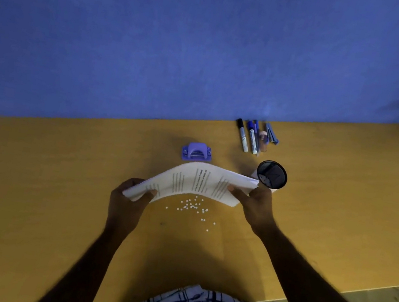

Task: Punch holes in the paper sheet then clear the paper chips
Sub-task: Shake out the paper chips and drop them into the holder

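1. Above the middle of the desk (30, 189), the paper sheet (195, 184) was held off the surface between both hands. Its long axis ran left to right, the left end lower and nearer the person, the right end higher and pointing toward the mesh cup (271, 174).
2. Paper white, thin, bowed upward in an arch along its length. Printed face up; blocks of dark text ran across the short way, so the lines read sideways from the head view. Edges at both ends looked layered, possibly more than one sheet; could not tell.
3. Left hand (130, 200): pinched the left end, thumb on top, fingers curled underneath.
4. Right hand (257, 207): gripped the right end, thumb laid on the printed face, fingers tucked below the paper.
5. Paper chips (192, 206): small white round dots, scattered loose on the desk just under the near edge of the paper, thinning out toward the right.
6. Hole punch (197, 151): purple, blocky, domed top, sat on the desk just behind the paper.
7. Desk: smooth, yellow-brown, wood-look top.
8. Mesh cup: black, cylindrical, lying tilted with its open mouth facing the camera, beside the right hand.
9. Markers (245, 137): black- and blue-capped, lying side by side near the blue wall (184, 44).
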Demonstrator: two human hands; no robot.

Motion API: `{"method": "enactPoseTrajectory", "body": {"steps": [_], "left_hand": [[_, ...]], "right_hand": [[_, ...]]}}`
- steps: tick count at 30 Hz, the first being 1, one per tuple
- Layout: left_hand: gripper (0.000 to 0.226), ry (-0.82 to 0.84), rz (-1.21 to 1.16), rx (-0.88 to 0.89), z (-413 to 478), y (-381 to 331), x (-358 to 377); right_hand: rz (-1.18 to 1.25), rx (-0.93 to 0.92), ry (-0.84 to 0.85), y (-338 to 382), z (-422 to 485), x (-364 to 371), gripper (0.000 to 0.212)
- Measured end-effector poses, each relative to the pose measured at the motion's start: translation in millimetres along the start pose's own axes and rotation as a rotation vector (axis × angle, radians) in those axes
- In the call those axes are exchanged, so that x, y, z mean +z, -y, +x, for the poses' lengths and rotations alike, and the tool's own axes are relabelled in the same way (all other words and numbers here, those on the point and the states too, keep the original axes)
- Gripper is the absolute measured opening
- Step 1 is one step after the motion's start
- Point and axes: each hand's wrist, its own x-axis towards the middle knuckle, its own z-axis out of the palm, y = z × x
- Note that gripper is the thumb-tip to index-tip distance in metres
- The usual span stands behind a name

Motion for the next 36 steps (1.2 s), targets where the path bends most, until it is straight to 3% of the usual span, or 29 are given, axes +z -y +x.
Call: {"method": "enactPoseTrajectory", "body": {"steps": [4,9,12,15,18,21,24,28,36], "left_hand": [[0.024,-0.067,0.005,0.060,7.4,-5.0,0.0],[0.048,-0.160,0.134,0.314,20.1,-9.7,-11.5],[0.071,-0.277,0.014,0.104,23.4,1.2,-13.3],[0.076,-0.388,-0.177,-0.136,12.0,10.6,-3.1],[0.060,-0.366,-0.204,-0.213,-3.9,21.5,15.7],[0.019,-0.115,-0.244,-0.300,-15.4,28.3,30.4],[0.015,0.113,-0.244,-0.305,-19.8,22.7,35.4],[0.027,0.087,-0.203,-0.247,-17.3,14.0,35.4],[0.008,0.007,-0.052,-0.102,-8.9,9.5,-1.6]], "right_hand": [[0.005,-0.007,-0.008,12.7,3.8,-0.8,0.016],[0.103,-0.024,-0.042,25.3,8.1,-5.3,0.020],[0.215,0.033,-0.077,26.2,6.6,-8.2,0.026],[0.320,0.103,-0.102,25.2,3.8,-8.0,0.028],[0.400,0.145,-0.115,23.1,-0.9,-4.6,0.028],[0.481,0.191,-0.115,20.3,-7.3,-0.6,0.031],[0.562,0.250,-0.123,17.0,-12.3,2.1,0.033],[0.612,0.300,-0.118,13.7,-18.1,4.3,0.040],[0.451,0.438,-0.068,10.2,-23.6,3.9,0.047]]}}
